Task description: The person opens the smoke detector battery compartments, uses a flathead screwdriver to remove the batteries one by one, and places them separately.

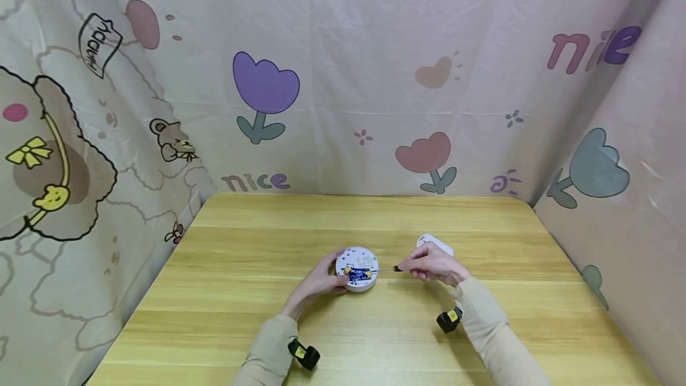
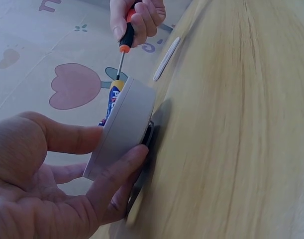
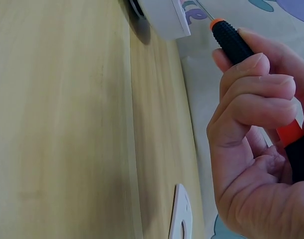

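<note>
A round white battery-powered device [image 1: 366, 256] is held by its rim in my left hand [image 1: 321, 277], thumb on its upper side and fingers round its wall and underneath. In the left wrist view the device [image 2: 127, 122] is seen edge-on. Blue batteries with yellow ends [image 1: 358, 274] lie in its upper face. My right hand [image 1: 435, 263] grips a screwdriver [image 3: 231, 41] by its black and orange handle. The thin metal shaft reaches left to the device, its tip right at the yellow end of a battery [image 2: 113, 99] in the left wrist view.
A flat white cover [image 1: 442, 245] with a slot lies on the wooden table [image 1: 268, 225], just behind my right hand. Black wrist cameras [image 1: 304, 354] sit at both sleeves. Printed cloth [image 1: 343, 76] hangs behind the table and at its sides.
</note>
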